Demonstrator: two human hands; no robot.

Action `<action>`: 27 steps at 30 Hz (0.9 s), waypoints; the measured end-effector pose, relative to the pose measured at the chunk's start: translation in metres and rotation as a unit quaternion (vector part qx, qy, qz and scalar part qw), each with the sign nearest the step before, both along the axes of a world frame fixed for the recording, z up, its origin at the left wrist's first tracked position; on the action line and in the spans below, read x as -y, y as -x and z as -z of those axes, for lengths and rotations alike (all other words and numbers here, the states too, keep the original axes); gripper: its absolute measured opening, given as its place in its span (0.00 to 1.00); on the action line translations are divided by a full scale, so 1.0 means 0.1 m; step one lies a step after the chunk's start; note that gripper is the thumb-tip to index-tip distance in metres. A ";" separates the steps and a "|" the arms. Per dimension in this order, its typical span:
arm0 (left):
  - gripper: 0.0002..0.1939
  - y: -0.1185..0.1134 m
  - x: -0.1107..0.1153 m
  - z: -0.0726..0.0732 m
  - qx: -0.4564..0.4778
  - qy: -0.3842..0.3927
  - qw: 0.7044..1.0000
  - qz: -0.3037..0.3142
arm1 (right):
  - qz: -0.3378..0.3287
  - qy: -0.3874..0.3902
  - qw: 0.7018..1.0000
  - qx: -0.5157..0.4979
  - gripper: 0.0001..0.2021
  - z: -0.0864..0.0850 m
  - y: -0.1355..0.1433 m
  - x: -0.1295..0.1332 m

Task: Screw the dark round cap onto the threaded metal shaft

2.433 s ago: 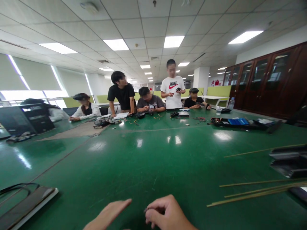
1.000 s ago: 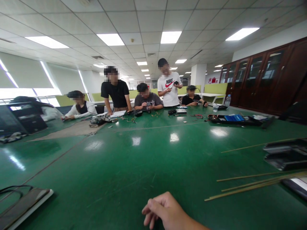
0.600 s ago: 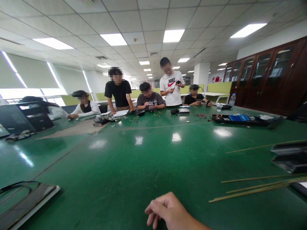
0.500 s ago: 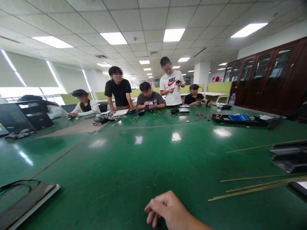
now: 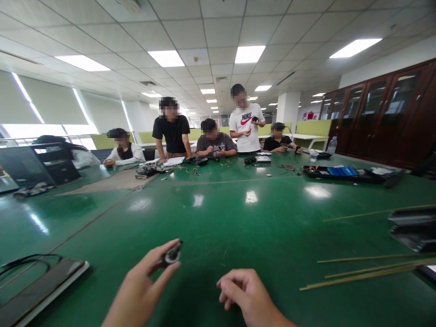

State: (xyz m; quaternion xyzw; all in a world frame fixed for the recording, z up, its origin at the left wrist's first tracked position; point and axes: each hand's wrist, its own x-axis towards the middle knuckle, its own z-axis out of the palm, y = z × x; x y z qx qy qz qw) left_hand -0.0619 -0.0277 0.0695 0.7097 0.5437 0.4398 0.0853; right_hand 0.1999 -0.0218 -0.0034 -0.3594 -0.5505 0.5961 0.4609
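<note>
My left hand (image 5: 145, 284) is raised over the green table (image 5: 204, 218), its thumb and fingers closed on a small dark, round object (image 5: 172, 255) with a pale ring on its near side. What exactly the object is cannot be made out. To its right, my right hand (image 5: 245, 290) hovers over the table with curled fingers and the thumb laid near them. Whether anything sits inside those curled fingers is hidden.
Thin yellowish rods (image 5: 361, 270) and black channel-shaped parts (image 5: 413, 227) lie at the right. A flat dark panel (image 5: 44, 288) with cables is at the near left. Across the table, several people stand or sit among electronic parts and a black tray (image 5: 368, 177).
My left hand has come into view from below, holding the small dark object. My right hand has shifted slightly right in the picture, and the view has tilted a little.
</note>
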 end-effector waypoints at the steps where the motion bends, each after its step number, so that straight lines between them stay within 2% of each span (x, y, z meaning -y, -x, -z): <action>1: 0.23 -0.12 -0.06 0.06 -0.022 0.023 0.999 0.019 | 0.029 -0.005 1.000 -0.001 0.22 0.00 -0.01 -0.01; 4: 0.20 -0.45 -0.13 0.27 -0.045 0.041 0.995 0.075 | 0.057 -0.005 0.998 -0.003 0.16 0.00 -0.02 -0.03; 7: 0.15 -0.57 -0.09 0.40 -0.048 0.027 0.992 0.113 | 0.058 -0.014 0.998 0.016 0.18 -0.03 -0.03 -0.01; 12: 0.16 -0.54 -0.01 0.40 -0.060 0.008 0.986 0.155 | 0.061 -0.011 0.996 0.061 0.22 -0.11 -0.02 0.04; 16: 0.20 -0.54 0.00 0.43 -0.059 0.026 0.987 0.146 | 0.044 -0.013 0.996 0.071 0.21 -0.08 -0.02 0.05; 21: 0.17 -0.54 -0.02 0.50 -0.065 0.035 0.986 0.149 | 0.058 -0.025 0.995 0.074 0.18 -0.05 -0.01 0.05; 27: 0.17 -0.54 -0.01 0.49 -0.083 0.021 0.982 0.168 | 0.055 -0.039 0.992 0.105 0.11 -0.10 -0.03 0.05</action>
